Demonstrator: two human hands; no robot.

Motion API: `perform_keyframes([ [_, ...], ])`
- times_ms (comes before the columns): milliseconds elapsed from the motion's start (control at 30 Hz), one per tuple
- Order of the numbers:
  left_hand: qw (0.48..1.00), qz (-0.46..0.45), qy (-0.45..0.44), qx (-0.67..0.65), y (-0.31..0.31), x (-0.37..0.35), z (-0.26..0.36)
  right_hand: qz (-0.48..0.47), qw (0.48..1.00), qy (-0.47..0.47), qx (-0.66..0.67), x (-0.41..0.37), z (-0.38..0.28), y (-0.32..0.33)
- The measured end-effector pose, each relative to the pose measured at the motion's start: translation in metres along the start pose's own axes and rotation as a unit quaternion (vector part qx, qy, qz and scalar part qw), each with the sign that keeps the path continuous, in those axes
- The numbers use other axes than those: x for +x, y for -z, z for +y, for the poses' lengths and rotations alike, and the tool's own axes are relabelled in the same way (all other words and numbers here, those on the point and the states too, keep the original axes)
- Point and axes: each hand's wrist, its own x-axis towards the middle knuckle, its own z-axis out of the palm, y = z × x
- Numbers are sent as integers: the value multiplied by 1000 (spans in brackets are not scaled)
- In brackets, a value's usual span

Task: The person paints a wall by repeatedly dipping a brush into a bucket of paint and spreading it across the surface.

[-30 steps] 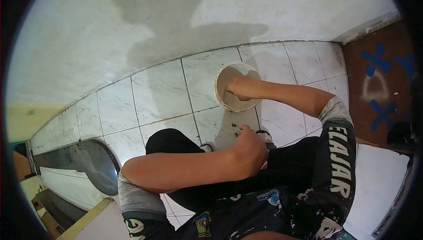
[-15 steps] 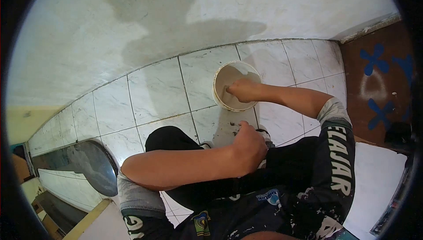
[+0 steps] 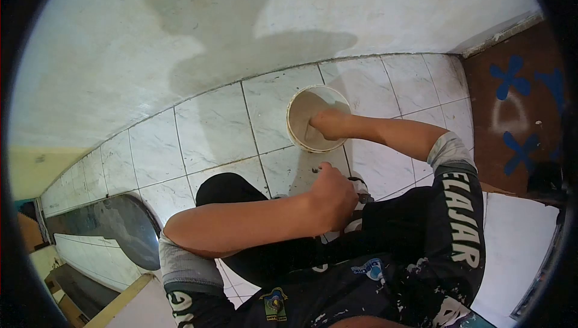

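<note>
A white bucket (image 3: 292, 130) with a worn, stained rim stands on the tiled floor near the wall. My right hand (image 3: 328, 124) reaches inside it, fingers curled round a thin, pale piece whose kind I cannot make out. The bucket's contents are mostly hidden by the hand and shadow. In front of my body, just below the bucket, my left hand (image 3: 335, 198) is closed in a loose fist with the thumb side up. Whatever its fingers may hold is hidden from this angle.
White floor tiles (image 3: 217, 129) meet a pale, patchy wall (image 3: 385, 15) that carries my shadow. A brown panel (image 3: 500, 129) with blue flower shapes stands at the right. A dark, rounded glossy surface (image 3: 135, 232) lies at the left. My bent knee (image 3: 229, 189) is below the bucket.
My left hand has shifted slightly left and covers more of the dark crumbs on the floor. The right hand stays inside the bucket. The whole view has shifted a little.
</note>
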Motion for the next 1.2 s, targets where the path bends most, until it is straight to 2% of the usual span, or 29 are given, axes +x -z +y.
perform_keyframes([
  [133, 1000, 11, 11, 15, -1, 0, 1, -28, 999, -16, 8, -6, 1, 26],
  [233, 1000, -5, 8, 7, 2, -1, 1, -27, 997, -2, 69, -20, 16, 64],
  [300, 1000, -7, 13, 2, 2, 0, 0, -115, 957, -96, 249, -40, 18, 100],
  [333, 1000, -6, 14, 3, 2, 1, 0, -113, 958, -97, 247, -49, 23, 109],
  [400, 1000, -13, 11, -4, 3, 3, 0, -117, 914, -113, 372, -69, 39, 117],
  [433, 1000, -12, 12, -2, 3, 4, 0, -114, 915, -114, 371, -77, 47, 115],
  [533, 1000, -20, 8, -10, 4, 8, 0, -123, 836, -118, 522, -100, 75, 98],
  [567, 999, -39, 10, -17, 6, 10, 1, -119, 837, -119, 521, -108, 81, 89],
  [667, 998, -57, 11, -15, 8, 14, 2, -107, 716, -112, 681, -128, 92, 61],
  [700, 998, -59, 11, -10, 8, 15, 2, -103, 719, -111, 679, -134, 97, 54],
  [767, 998, -62, 14, -12, 10, 18, 4, -115, 614, -66, 778, -146, 99, 51],
  [800, 997, -68, 15, -19, 11, 21, 5, -99, 596, -68, 794, -151, 100, 50],
  [833, 998, -64, 16, -10, 11, 24, 7, -92, 601, -65, 791, -157, 102, 51],
  [900, 997, -67, 26, -8, 11, 31, 9, -49, 545, -24, 837, -168, 106, 60],
  [967, 998, -62, 23, -8, 15, 36, 9, 4, 572, -41, 820, -186, 95, 87],
  [1033, 997, -75, 21, -3, 17, 47, 10, 114, 584, 30, 803, -205, 90, 118],
  [1100, 997, -80, 13, -5, 23, 53, 3, 157, 594, 59, 787, -224, 84, 162],
  [1167, 995, -96, -5, -13, 23, 58, -3, 251, 540, 173, 785, -257, 44, 217],
  [1200, 993, -115, -5, -32, 26, 59, -3, 264, 548, 187, 772, -273, 27, 246],
])
